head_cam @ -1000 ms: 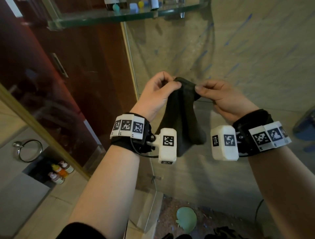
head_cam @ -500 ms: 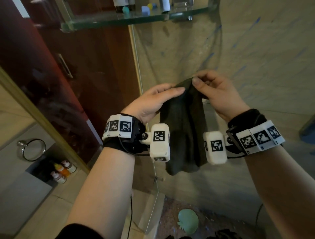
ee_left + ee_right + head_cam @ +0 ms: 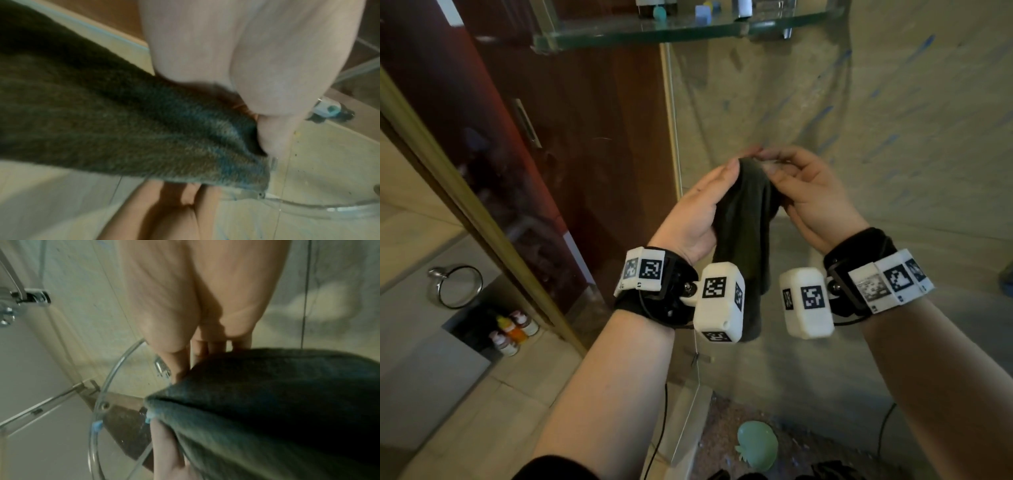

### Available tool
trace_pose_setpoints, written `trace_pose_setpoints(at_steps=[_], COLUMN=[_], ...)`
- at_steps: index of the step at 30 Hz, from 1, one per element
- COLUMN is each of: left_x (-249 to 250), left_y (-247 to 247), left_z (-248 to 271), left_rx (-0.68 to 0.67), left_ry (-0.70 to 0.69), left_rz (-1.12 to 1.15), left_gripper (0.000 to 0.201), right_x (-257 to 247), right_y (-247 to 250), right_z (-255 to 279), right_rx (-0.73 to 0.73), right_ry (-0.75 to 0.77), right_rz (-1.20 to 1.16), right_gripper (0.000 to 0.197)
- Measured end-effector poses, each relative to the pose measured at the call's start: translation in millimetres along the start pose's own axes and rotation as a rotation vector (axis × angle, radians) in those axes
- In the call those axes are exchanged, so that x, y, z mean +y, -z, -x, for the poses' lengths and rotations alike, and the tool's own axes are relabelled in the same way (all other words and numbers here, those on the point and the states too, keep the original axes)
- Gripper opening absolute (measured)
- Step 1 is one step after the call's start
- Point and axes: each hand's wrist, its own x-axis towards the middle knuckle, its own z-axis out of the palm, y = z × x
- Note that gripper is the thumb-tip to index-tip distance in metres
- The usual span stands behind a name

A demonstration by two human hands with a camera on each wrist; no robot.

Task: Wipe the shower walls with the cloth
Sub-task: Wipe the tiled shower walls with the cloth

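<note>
A dark grey-green cloth (image 3: 746,233) hangs folded between my two hands in front of the beige shower wall (image 3: 893,137). My left hand (image 3: 709,202) holds its upper left part, thumb across the front near the top. My right hand (image 3: 784,171) pinches the top fold between thumb and fingers. The cloth's lower end drops behind the two white wrist cameras. In the left wrist view the cloth (image 3: 123,129) fills the left side under my thumb. In the right wrist view the cloth (image 3: 277,402) covers the lower right, with fingers behind it.
A glass corner shelf (image 3: 688,31) with small bottles sits above my hands. A glass panel edge (image 3: 674,137) runs down beside a dark red door. A pale green object (image 3: 756,448) lies on the shower floor. Small bottles (image 3: 512,329) and a towel ring (image 3: 457,286) are at the lower left.
Both hands have drawn closer together at the top of the cloth, and the cloth now hangs narrower. The left hand has turned palm toward the cloth.
</note>
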Motion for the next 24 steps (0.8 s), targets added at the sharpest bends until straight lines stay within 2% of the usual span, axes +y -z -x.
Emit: trace_pose_setpoints(at_steps=[2, 4, 5, 7, 10, 13, 15, 18, 21, 24], left_x=[-0.7, 0.7, 0.7, 1.0, -1.1, -5.7, -8.1, -10.6, -12.5, -14.0], left_y=[-0.6, 2.5, 6.2, 13.8, 21.9, 30.7, 38.9, 48.7, 49.0, 51.2], left_z=[-0.4, -2.1, -3.8, -8.1, -16.2, -27.4, -36.5, -49.5, -60.8, -71.8], left_rx=[0.006, 0.079, 0.122, 0.211, 0.309, 0.364, 0.469, 0.639, 0.668, 0.675], left_ry=[-0.015, -0.017, -0.058, -0.178, -0.264, -0.319, -0.384, -0.542, -0.678, -0.748], left_rz=[0.133, 0.258, 0.297, 0.263, -0.029, -0.388, -0.581, -0.814, -0.930, -1.035], left_gripper=[0.043, 0.046, 0.043, 0.031, 0.014, 0.005, 0.004, 0.021, 0.030, 0.031], right_x=[10.7, 21.5, 27.9, 41.1, 64.4, 84.0, 88.9, 93.2, 103.5, 104.8], right_y=[-2.7, 3.4, 9.6, 23.4, 40.2, 54.8, 66.5, 77.6, 80.8, 89.2], right_z=[-3.1, -2.4, 0.2, 6.6, 8.8, 2.4, -2.8, -8.1, -14.5, -23.9], right_rx=[0.106, 0.189, 0.192, 0.097, -0.192, -0.386, -0.419, -0.456, -0.488, -0.424], right_ry=[0.006, 0.051, 0.106, 0.332, 0.625, 0.715, 0.730, 0.804, 0.906, 0.907], right_rz=[0.188, 0.500, 0.694, 1.073, 1.416, 1.659, 1.808, 1.939, 2.030, 2.093], right_gripper=[0.020, 0.021, 0.020, 0.027, 0.037, 0.040, 0.046, 0.048, 0.049, 0.052])
